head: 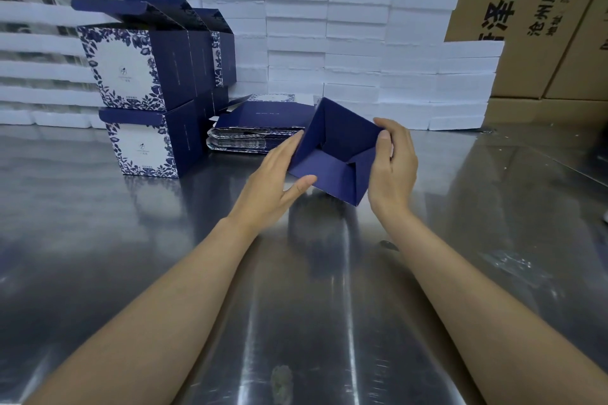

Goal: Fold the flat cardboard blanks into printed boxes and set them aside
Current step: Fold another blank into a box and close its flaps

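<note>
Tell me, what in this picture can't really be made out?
- Head view: the fingers of the left hand and right hand behind the half-folded box are hidden by its walls.
- The small logo print on the finished boxes is too small to read.
- How many flat blanks remain: the stack's edges blur together.
- The brown cartons are cut off by the top and right edges, so their lettering is incomplete.
</note>
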A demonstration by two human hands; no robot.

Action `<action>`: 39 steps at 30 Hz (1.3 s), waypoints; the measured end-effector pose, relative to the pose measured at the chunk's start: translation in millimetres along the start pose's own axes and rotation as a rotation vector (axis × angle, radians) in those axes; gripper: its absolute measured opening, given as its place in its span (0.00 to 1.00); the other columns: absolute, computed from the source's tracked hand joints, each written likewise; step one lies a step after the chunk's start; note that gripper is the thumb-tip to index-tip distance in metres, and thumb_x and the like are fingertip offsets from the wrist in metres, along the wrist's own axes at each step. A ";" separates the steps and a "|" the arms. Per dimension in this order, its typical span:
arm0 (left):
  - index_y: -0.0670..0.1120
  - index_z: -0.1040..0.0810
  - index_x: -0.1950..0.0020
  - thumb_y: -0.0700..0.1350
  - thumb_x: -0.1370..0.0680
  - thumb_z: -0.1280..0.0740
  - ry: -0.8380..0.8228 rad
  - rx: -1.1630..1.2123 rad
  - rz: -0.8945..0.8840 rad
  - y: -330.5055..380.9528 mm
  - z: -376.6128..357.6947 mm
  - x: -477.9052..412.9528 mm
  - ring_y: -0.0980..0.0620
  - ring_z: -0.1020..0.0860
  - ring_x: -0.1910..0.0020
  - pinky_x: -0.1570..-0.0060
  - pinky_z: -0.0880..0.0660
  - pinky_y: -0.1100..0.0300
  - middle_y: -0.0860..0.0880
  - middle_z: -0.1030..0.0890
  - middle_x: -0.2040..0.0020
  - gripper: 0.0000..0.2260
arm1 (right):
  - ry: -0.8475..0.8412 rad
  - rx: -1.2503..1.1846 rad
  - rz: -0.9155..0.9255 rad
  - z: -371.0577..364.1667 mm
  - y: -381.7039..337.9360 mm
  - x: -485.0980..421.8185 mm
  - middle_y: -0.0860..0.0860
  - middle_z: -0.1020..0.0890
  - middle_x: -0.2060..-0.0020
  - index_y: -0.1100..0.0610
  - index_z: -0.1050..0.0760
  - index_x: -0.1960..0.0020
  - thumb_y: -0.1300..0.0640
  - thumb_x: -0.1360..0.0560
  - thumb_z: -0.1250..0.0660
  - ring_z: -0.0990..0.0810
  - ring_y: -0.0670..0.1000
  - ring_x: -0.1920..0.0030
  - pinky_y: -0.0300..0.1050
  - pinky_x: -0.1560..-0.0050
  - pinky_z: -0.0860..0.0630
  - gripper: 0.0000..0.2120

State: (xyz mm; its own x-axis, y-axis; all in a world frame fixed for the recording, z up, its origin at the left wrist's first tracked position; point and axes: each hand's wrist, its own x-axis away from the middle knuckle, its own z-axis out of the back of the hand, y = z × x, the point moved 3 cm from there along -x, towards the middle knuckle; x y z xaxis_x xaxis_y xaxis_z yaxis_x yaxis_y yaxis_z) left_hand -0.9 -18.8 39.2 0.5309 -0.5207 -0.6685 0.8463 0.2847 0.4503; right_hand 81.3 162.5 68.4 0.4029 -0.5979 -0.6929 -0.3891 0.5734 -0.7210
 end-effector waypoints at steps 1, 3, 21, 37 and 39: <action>0.56 0.45 0.22 0.60 0.21 0.39 0.028 0.006 0.005 0.1 1.1 0.2 0.63 0.41 0.26 0.34 0.39 0.68 0.61 0.39 0.24 0.30 | 0.000 -0.008 0.019 0.1 -1.0 1.5 0.39 0.24 0.44 0.48 0.25 0.41 0.53 0.22 0.46 0.26 0.41 0.42 0.42 0.45 0.27 0.15; 0.56 0.44 0.23 0.59 0.22 0.38 0.094 0.017 -0.007 2.9 4.0 0.0 0.65 0.40 0.27 0.35 0.41 0.75 0.64 0.39 0.26 0.30 | 0.013 -0.057 0.085 1.2 -4.0 4.8 0.44 0.24 0.40 0.49 0.27 0.37 0.56 0.21 0.43 0.27 0.41 0.40 0.42 0.45 0.25 0.14; 0.40 0.43 0.23 0.33 0.24 0.32 0.460 1.178 0.640 -12.9 -11.0 -7.3 0.48 0.23 0.37 0.34 0.28 0.54 0.41 0.27 0.31 0.32 | -0.238 -0.168 -0.064 -23.8 10.2 23.6 0.53 0.29 0.32 0.49 0.34 0.31 0.58 0.18 0.42 0.29 0.52 0.33 0.59 0.33 0.30 0.16; 0.50 0.45 0.22 0.52 0.15 0.50 0.343 0.449 0.327 2.8 -6.5 -1.2 0.87 0.42 0.43 0.45 0.46 0.86 0.76 0.39 0.39 0.22 | -0.305 -0.237 -0.344 -30.3 10.5 28.3 0.46 0.22 0.41 0.47 0.28 0.37 0.43 0.17 0.53 0.23 0.46 0.42 0.47 0.37 0.27 0.19; 0.55 0.48 0.24 0.51 0.15 0.50 0.295 0.428 0.301 6.9 -7.2 -2.3 0.87 0.45 0.41 0.44 0.48 0.86 0.76 0.42 0.38 0.19 | -0.332 -0.268 -0.449 -31.0 11.9 27.6 0.54 0.20 0.41 0.50 0.24 0.41 0.39 0.19 0.55 0.20 0.49 0.46 0.53 0.38 0.25 0.25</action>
State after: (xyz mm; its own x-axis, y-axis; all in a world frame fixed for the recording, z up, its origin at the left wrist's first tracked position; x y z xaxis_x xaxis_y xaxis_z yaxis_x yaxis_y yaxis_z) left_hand 4.1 -9.9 39.6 0.7860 -0.2052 -0.5832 0.5964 0.0032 0.8027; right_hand 62.1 135.4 40.7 0.7948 -0.5176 -0.3167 -0.2989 0.1202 -0.9467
